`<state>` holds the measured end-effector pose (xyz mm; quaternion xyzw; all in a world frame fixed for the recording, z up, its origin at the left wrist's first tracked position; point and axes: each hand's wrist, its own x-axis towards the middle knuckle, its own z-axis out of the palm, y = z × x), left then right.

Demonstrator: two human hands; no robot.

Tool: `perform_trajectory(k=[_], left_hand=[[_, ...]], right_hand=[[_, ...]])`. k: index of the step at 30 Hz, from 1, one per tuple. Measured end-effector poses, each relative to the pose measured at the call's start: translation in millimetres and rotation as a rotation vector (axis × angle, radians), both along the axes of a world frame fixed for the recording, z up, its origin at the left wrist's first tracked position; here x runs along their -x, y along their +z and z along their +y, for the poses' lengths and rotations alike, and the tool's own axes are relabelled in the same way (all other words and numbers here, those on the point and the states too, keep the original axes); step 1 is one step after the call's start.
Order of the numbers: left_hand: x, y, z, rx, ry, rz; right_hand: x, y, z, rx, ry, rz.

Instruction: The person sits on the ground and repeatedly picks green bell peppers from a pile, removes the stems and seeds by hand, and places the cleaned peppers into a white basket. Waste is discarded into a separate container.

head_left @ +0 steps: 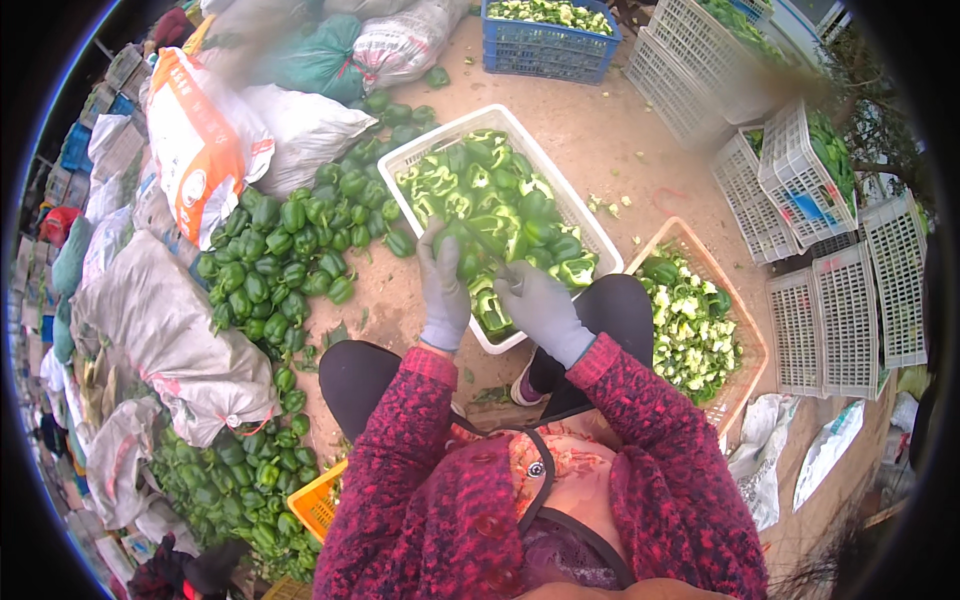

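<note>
I am sitting on bare packed earth (pixel 600 150) outdoors, with sacks and crates standing all around me. My left hand (pixel 443 290) in its grey knit glove is closing around a whole green bell pepper (pixel 462 255), fingers curled over its top, just above the near rim of the white slatted plastic crate (pixel 425 150) at twelve o'clock, which is holding cut green pepper pieces. My right hand (pixel 540 308), gloved the same, is pinching in at the pepper's right side; whether it is gripping a tool or only the flesh I cannot tell, as the fingers are hiding it.

The pepper is sitting high in my grip and looking glossy, so I judge it could be slipping from the knit glove and dropping among the cut pieces.

I am counting one white crate before me, one orange crate (pixel 745 345) of pale cores and trimmings at three o'clock, one blue crate (pixel 545 55) at one o'clock, a heap of whole green peppers (pixel 290 260) at ten o'clock too many to count, and several empty white crates (pixel 850 320) stacked far right.
</note>
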<state>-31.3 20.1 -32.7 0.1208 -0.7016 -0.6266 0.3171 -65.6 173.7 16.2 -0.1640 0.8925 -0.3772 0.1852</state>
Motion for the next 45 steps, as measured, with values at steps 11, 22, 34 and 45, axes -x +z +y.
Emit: perform_trajectory(k=[11,22,34,45], left_hand=[[8,11,3,-0.67,-0.261,0.031],[24,-15,21,0.113,0.092,-0.085],[30,-30,1,-0.695,-0.024,-0.042],[14,-8,3,-0.445,-0.298,-0.116]], right_hand=[[9,-13,6,-0.119,0.054,-0.013],[32,-66,-3,-0.093,0.093,-0.048],[21,5,41,-0.196,0.098,-0.158],[86,18,0,0.322,0.206,-0.541]])
